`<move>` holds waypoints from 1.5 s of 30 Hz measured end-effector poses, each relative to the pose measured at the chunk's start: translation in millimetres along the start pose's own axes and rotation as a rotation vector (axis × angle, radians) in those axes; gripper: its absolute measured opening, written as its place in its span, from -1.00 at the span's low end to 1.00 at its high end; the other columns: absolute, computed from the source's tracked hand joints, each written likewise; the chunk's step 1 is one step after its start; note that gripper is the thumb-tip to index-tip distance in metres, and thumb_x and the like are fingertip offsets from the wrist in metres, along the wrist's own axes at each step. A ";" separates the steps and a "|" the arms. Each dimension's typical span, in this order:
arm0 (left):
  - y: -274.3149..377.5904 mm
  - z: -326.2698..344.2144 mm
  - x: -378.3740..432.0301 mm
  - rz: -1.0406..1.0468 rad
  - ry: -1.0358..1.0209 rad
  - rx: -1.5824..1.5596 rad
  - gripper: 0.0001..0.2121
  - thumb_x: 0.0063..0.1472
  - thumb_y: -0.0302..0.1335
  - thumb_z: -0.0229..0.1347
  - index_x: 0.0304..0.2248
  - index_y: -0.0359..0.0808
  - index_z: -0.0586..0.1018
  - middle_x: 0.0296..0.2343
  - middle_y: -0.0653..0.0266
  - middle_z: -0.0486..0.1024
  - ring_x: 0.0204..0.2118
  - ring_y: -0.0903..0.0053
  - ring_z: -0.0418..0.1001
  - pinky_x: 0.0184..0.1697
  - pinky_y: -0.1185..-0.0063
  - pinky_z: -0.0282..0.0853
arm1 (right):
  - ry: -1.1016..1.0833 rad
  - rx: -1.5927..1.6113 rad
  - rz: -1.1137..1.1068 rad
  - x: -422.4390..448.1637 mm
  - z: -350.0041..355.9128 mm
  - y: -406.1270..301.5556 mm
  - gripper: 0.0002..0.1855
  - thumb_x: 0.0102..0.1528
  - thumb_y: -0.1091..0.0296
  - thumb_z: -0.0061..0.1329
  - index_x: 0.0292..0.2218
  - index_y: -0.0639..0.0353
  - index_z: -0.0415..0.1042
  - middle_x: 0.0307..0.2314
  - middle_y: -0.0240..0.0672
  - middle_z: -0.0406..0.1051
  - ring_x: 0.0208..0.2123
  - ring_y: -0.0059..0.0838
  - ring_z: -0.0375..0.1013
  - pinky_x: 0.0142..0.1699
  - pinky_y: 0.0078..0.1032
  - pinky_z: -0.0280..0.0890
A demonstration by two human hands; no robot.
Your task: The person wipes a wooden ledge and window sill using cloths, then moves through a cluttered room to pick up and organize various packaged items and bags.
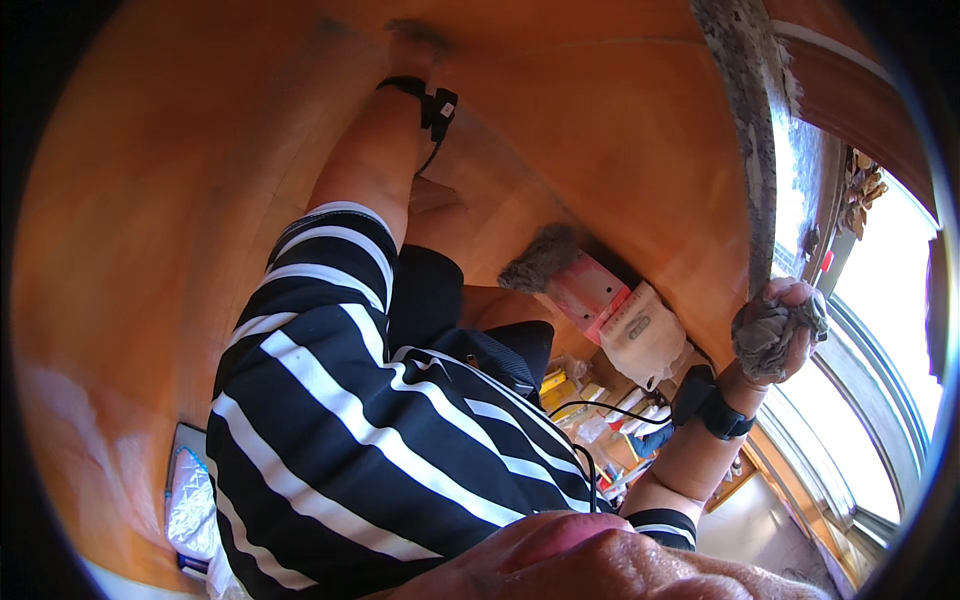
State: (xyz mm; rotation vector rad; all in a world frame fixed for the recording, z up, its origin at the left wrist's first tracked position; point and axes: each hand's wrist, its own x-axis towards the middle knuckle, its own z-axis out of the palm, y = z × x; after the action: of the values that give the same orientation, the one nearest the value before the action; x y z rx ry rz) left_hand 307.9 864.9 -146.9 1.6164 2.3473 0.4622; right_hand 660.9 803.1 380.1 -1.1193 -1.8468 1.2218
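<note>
My right hand (799, 330) grips a crumpled grey cloth (769, 337) by the lower end of a mottled grey strip (750, 142), beside the bright window (877, 255). A black strap with a boxy device (694, 394) sits on that wrist. My left arm reaches up the picture over an orange-brown, wood-like surface (600, 90). At its end, my left hand (412, 52) is dim and blends into the brown, so its fingers cannot be made out. Another black device (442, 112) is strapped to the left wrist.
Below the brown surface stand a red-and-white box (589, 289), a pale bag (641, 337) and a grey fluffy thing (536, 259). Mixed small items (600, 427) crowd the area under them. Dried leaves (862, 195) hang by the window. A black cable (611, 407) runs from my right wrist.
</note>
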 end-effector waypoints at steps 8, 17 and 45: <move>107.0 -48.1 -46.5 0.576 -0.132 -0.039 -0.83 -0.01 -0.38 0.05 -0.41 -0.24 0.56 -0.44 0.10 0.49 -0.35 0.24 0.46 -0.29 0.33 0.35 | 0.126 0.125 0.112 -20.5 -8.8 3.8 -0.54 0.04 0.02 -0.21 -0.25 0.30 0.25 -0.38 -0.08 0.29 -0.46 -0.45 0.29 -0.41 -0.58 0.23; 313.5 -211.6 -144.5 -0.174 -0.926 -1.665 -0.68 0.22 -0.35 -0.10 -0.04 -0.24 0.34 -0.20 0.29 0.42 -0.14 0.50 0.38 -0.17 0.40 0.36 | 0.224 -0.108 -0.020 -13.6 -2.8 7.5 -0.54 0.04 0.09 -0.21 -0.24 0.39 0.33 -0.40 -0.16 0.38 -0.43 -0.45 0.39 -0.37 -0.59 0.30; 304.7 -194.4 -132.9 0.073 -1.317 -1.632 -0.63 0.22 -0.34 -0.18 -0.02 -0.32 0.32 -0.08 0.15 0.35 -0.06 0.32 0.34 -0.01 0.38 0.29 | 0.357 -0.217 -0.324 20.4 29.5 11.6 -0.72 -0.22 0.15 -0.03 -0.52 0.18 0.45 -0.59 -0.16 0.42 -0.51 -0.20 0.42 -0.39 -0.39 0.30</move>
State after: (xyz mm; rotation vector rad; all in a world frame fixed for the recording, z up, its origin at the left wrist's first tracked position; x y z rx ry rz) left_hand 541.1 819.5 156.1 0.6310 0.4369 0.6789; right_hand 630.6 812.7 360.0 -1.0212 -1.8179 0.6060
